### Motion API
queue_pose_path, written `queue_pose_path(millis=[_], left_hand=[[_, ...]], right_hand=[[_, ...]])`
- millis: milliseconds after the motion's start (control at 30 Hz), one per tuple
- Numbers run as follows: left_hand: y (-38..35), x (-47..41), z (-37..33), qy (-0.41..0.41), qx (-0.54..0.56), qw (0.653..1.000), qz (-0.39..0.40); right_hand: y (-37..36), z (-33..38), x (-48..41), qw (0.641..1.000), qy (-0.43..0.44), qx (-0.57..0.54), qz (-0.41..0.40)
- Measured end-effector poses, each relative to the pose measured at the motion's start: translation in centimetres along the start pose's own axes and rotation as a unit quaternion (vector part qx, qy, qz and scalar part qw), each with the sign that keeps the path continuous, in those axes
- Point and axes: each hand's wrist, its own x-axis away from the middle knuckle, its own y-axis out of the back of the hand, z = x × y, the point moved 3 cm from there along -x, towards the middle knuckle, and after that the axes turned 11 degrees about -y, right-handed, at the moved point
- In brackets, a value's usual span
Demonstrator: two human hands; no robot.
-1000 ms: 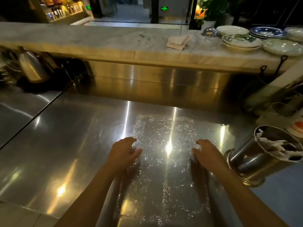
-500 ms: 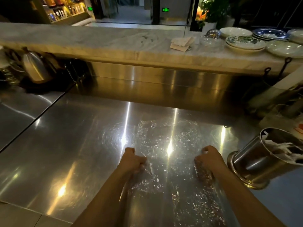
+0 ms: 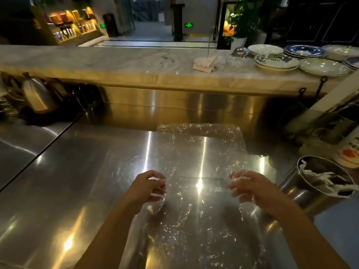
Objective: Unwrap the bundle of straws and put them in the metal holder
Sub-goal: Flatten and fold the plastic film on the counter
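A clear, crinkled plastic wrap sheet (image 3: 200, 152) is lifted off the steel counter (image 3: 77, 181), its far edge raised toward the back. My left hand (image 3: 149, 188) pinches its left edge and my right hand (image 3: 250, 188) pinches its right edge, both held above the counter. The metal holder (image 3: 291, 189) stands tilted at the right, with white paper-wrapped straws (image 3: 320, 177) inside its mouth. No loose straws show on the counter.
A marble ledge (image 3: 136, 63) runs across the back, carrying folded napkins (image 3: 206, 63) and stacked plates (image 3: 275, 61). A metal kettle (image 3: 37, 94) sits at the far left. Cluttered containers (image 3: 349, 152) crowd the right edge behind the holder.
Both hands went from pressing the wrap flat to gripping its side edges and lifting it; the far part of the sheet now stands up off the counter.
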Motion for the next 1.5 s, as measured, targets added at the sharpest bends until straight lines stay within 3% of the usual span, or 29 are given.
queue_pose_path(millis=[67, 167, 367, 567, 700, 1133, 1267, 1500], left_hand=[[0.0, 0.1, 0.5, -0.001, -0.003, 1.000, -0.008], [-0.1, 0.1, 0.6, 0.002, -0.015, 0.999, 0.032], [0.0, 0.0, 0.2, -0.006, -0.022, 0.997, 0.074], [-0.2, 0.0, 0.3, -0.020, -0.003, 1.000, 0.018], [-0.1, 0.3, 0.3, -0.022, 0.008, 0.999, 0.026], [0.5, 0.7, 0.0, -0.107, 0.025, 0.993, 0.046], [0.4, 1.0, -0.2, -0.142, 0.009, 0.988, 0.053], [0.6, 1.7, 0.1, -0.052, 0.101, 0.993, 0.026]], right_hand=[[-0.1, -1.2, 0.0, 0.999, -0.020, 0.030, -0.002], [0.6, -1.7, -0.4, 0.999, -0.023, 0.001, -0.045], [1.4, -1.4, 0.1, 0.998, -0.014, -0.031, -0.050], [1.7, -1.7, 0.8, 0.999, -0.008, -0.038, -0.002], [2.2, -2.4, 0.8, 1.000, 0.000, -0.011, -0.007], [2.4, -4.0, 0.6, 0.995, -0.015, -0.091, 0.032], [1.9, -3.6, 1.1, 0.999, 0.018, -0.027, 0.026], [2.1, -4.1, 1.4, 0.999, -0.002, 0.032, 0.033]])
